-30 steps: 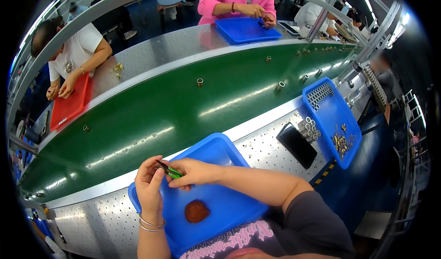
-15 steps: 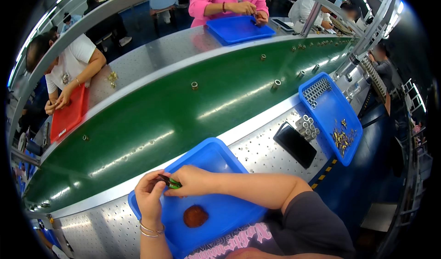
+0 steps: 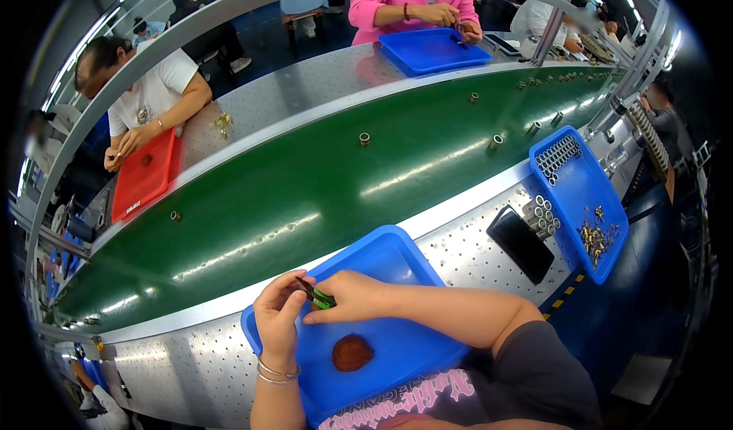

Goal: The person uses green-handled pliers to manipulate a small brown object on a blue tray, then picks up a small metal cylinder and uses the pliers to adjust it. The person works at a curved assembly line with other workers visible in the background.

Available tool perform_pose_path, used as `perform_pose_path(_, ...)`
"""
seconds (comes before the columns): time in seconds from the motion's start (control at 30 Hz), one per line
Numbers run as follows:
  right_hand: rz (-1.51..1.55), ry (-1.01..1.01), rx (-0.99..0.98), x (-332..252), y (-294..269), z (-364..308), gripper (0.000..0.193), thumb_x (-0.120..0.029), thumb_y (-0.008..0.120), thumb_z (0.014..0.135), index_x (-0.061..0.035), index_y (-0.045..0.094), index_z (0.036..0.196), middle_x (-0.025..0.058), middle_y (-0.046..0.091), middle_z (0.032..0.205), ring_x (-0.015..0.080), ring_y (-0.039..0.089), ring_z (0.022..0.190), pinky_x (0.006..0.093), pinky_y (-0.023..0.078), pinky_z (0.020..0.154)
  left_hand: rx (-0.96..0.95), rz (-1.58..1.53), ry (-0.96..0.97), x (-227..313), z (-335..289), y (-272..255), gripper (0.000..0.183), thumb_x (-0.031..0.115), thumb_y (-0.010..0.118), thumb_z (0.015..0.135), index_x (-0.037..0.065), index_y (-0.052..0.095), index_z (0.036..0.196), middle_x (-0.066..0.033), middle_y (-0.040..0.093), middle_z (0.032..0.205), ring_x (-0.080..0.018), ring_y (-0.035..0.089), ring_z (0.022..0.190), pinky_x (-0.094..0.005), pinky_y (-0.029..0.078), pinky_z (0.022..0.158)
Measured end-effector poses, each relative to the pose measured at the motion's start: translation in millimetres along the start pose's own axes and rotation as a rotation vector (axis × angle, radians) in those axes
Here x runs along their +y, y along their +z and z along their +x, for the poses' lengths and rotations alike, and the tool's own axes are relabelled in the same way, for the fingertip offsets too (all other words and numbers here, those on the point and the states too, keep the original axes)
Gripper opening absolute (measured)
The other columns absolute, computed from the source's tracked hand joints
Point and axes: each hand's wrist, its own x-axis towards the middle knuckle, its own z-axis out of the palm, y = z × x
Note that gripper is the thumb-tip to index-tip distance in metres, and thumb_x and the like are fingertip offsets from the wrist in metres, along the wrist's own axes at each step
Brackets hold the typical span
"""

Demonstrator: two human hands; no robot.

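In my right hand (image 3: 353,296) I grip a small pair of pliers (image 3: 324,299) with bright green handles and dark jaws. The jaws point toward my left hand (image 3: 279,305), whose fingers are pinched together at their tip. Whatever that left pinch holds is too small and covered to make out. Both hands hover over a blue tray (image 3: 416,337) in front of me. On the tray's bottom, below the hands, lies a round reddish-brown lump (image 3: 352,352).
A dark phone (image 3: 521,244) lies right of my tray, beside upright metal tubes (image 3: 544,218). Past them, another blue tray (image 3: 584,190) holds rings and small brass-coloured pieces. Across the green belt (image 3: 305,193), which carries scattered metal fittings, people work at a red tray (image 3: 145,177) and a blue tray (image 3: 431,52).
The whole view has shifted, so everything sits further right. My hands stay over the tray, and the pliers now slant more steeply. The person at the red tray has moved their hands slightly.
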Motion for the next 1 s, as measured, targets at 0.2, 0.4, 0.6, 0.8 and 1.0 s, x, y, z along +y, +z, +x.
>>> perform_pose_path(0.2,-0.076,0.026,0.010,2,1,-2,0.061,-0.056,0.059,0.074,-0.0025,0.045,0.050,0.0115,0.047,0.047,0.0269,0.049,0.046,0.0378,0.037,0.047,-0.079,-0.015,-0.031,1,0,1,0.025,0.002,0.060,0.079,-0.004,0.059,0.103,-0.0115,0.063,0.092,-0.0148,0.058,0.082,-0.0269,0.048,0.076)
perform_pose_path(0.4,-0.121,0.074,-0.034,-2,-1,0,0.058,-0.052,0.060,0.077,-0.0011,0.050,0.051,0.0136,0.048,0.047,0.0269,0.050,0.044,0.0376,0.037,0.046,-0.085,-0.044,-0.090,1,1,-1,0.024,-0.001,0.060,0.076,-0.004,0.060,0.100,-0.0114,0.062,0.092,-0.0148,0.058,0.082,-0.0271,0.048,0.076)
perform_pose_path(0.6,-0.054,0.013,0.035,7,5,2,0.047,-0.044,0.057,0.082,-0.0011,0.061,0.063,0.0154,0.056,0.055,0.0273,0.058,0.052,0.0371,0.042,0.050,-0.094,0.005,-0.073,-2,2,-4,0.023,-0.006,0.059,0.076,-0.005,0.059,0.099,-0.0095,0.061,0.091,-0.0148,0.057,0.085,-0.0256,0.047,0.077)
perform_pose_path(0.8,-0.098,0.018,0.048,2,6,2,0.047,-0.043,0.058,0.081,0.0010,0.059,0.065,0.0165,0.055,0.056,0.0303,0.056,0.051,0.0369,0.042,0.049,-0.104,0.001,-0.077,1,3,-2,0.022,-0.001,0.060,0.077,-0.005,0.058,0.099,-0.0094,0.060,0.091,-0.0133,0.056,0.081,-0.0244,0.047,0.074)
perform_pose_path(1.0,-0.014,0.028,0.052,5,14,3,0.037,-0.035,0.057,0.083,-0.0001,0.062,0.070,0.0141,0.059,0.060,0.0261,0.059,0.055,0.0354,0.044,0.051,-0.136,0.061,-0.071,-2,0,-11,0.020,-0.002,0.060,0.078,-0.004,0.061,0.098,-0.0103,0.063,0.093,-0.0153,0.059,0.085,-0.0263,0.049,0.076)
